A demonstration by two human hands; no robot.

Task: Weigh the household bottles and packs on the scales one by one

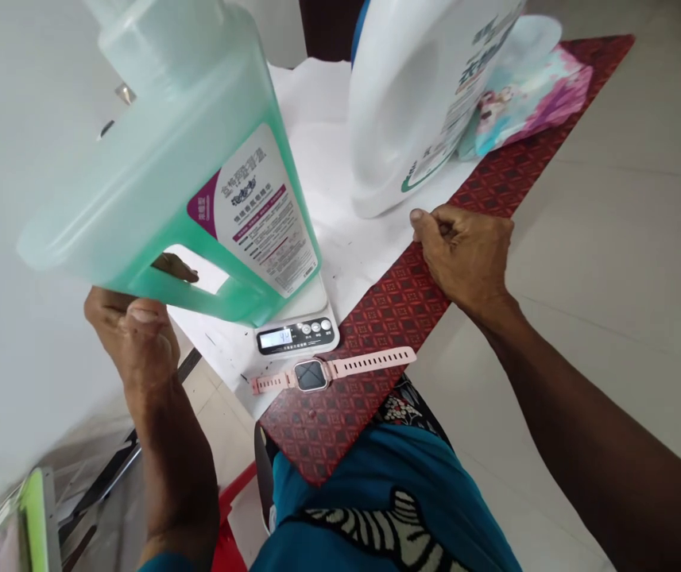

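My left hand (137,330) is closed around the handle of a large translucent jug (143,175) of green liquid. The jug leans over a small white kitchen scale (325,322), whose lit display shows digits; its lower corner appears to meet the scale, though I cannot tell how much weight rests there. My right hand (465,250) is curled into a loose fist on the table edge, beside the white paper, and nothing shows in it. Just in front of the scale lies a pink-strapped smartwatch (311,374), face up with its strap spread out.
A big white detergent bottle (400,103) stands behind my right hand. Beyond it is a pink and blue printed pouch (531,103). White paper (340,238) covers part of the red patterned table (328,429). A wall (6,238) borders the left side.
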